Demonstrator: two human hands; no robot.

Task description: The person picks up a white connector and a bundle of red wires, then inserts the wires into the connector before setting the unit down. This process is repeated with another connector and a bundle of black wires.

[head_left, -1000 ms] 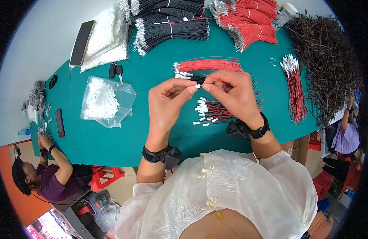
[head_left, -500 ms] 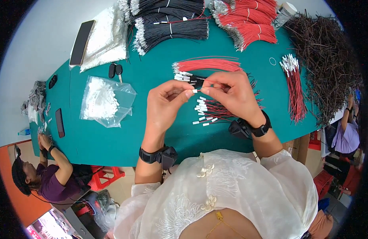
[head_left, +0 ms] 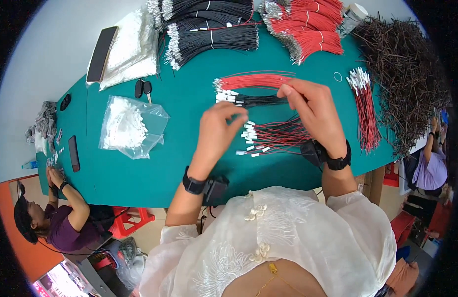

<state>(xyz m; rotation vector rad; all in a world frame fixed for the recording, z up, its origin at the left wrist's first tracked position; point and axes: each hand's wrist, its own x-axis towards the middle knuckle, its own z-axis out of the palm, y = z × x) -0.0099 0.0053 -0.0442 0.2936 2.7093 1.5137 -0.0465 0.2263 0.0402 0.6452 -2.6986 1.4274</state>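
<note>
My left hand (head_left: 220, 129) is lifted over the green table, its thumb and forefinger apart with nothing visible between them. It is slightly blurred, just left of black wires (head_left: 261, 100) with white connectors. My right hand (head_left: 315, 109) is at the right ends of these black wires. Its thumb and forefinger are closed together; whatever they hold, if anything, cannot be made out. Below and between both hands lies a spread of red and black wires (head_left: 283, 132) with white connectors at their left ends. Beyond my hands lies a row of red wires (head_left: 256, 80).
Black wire bundles (head_left: 214, 39) and red wire bundles (head_left: 313, 42) lie at the far side. On the left are a bag of white connectors (head_left: 125, 123), keys (head_left: 147, 89) and a phone (head_left: 101, 54). A dark wire heap (head_left: 402, 79) is at right. A person (head_left: 60, 208) sits left.
My hands were together on a white connector with a red wire; they have separated. My left hand moved slightly down, my right hand right, uncovering the black wires. The connector is no longer between them.
</note>
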